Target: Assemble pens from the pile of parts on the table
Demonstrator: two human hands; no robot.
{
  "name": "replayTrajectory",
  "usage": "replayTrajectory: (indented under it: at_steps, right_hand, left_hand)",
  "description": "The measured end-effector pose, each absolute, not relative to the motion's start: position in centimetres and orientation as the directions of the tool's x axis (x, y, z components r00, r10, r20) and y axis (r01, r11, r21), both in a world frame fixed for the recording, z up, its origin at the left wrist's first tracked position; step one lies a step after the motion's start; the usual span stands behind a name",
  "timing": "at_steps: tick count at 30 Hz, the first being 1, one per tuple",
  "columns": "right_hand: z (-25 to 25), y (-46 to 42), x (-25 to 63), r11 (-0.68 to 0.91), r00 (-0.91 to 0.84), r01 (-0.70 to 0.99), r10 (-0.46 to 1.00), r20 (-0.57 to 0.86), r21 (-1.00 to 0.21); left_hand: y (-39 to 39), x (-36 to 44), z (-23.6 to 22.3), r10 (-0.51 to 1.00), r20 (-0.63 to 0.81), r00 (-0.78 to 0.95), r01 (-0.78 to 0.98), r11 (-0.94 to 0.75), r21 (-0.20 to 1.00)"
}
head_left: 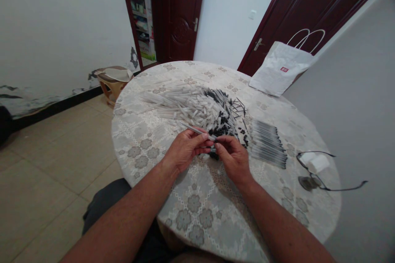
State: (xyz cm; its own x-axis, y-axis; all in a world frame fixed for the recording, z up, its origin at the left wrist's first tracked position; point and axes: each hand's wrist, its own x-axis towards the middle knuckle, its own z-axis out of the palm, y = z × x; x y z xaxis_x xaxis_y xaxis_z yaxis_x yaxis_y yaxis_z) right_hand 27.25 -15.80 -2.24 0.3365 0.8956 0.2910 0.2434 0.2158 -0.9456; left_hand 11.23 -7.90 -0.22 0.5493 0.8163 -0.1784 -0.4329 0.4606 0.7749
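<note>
a stool (112,90) stood on the floor, well to the left of the pile and apart from the table (191,213), with something pale lying on its seat. the pile (188,104), made of whitish tubes, long ones at its left and short ones toward its right, lay on the flowered cloth (142,154). at its near edge i saw the person's left hand (194,144) clamped on a thin tube (194,129), thumb against fingers, the tube slanting up and leftward over the pile. the right hand (233,156), also by the near edge, had its fingertips pinched together on the tube's right end; what dark bit sat there was too small to tell. black bits (220,125) lay scattered along the pile's right side, and dark sticks (237,107) crossed one another just past them. right of the pile, grey-and-clear rods (268,144) lay side by side in a neat row. a white bag (280,68) stood beyond the pile, to its right. farthest right of it lay glasses (322,185), with a white roll (319,163) and a dark round thing (307,183) close by them.
</note>
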Motion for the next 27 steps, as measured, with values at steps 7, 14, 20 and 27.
replayTrajectory:
  at_steps: [7, 14, 20, 27]
  right_hand:
    - [-1.8, -16.0, 27.5, 0.142, 0.349, 0.471, 0.877, 0.331, -0.871]
    - [-1.4, -16.4, 27.7, 0.110, 0.281, 0.517, 0.915, 0.290, -0.849]
    - [-1.8, -16.6, 27.7, 0.141, 0.283, 0.567, 0.892, 0.352, -0.811]
    - [-1.5, -16.6, 27.6, 0.109, 0.226, 0.538, 0.937, 0.267, -0.836]
  left_hand:
    - [-8.0, 11.2, 0.0, 0.815, -0.165, 0.555, -0.391, 0.431, 0.813]
    - [-8.3, 11.3, 0.2, 0.813, -0.168, 0.558, -0.350, 0.414, 0.841]
    - [-8.3, 11.3, 0.2, 0.821, -0.164, 0.546, -0.360, 0.407, 0.840]
    - [-8.4, 11.3, 0.0, 0.799, -0.153, 0.581, -0.316, 0.395, 0.863]
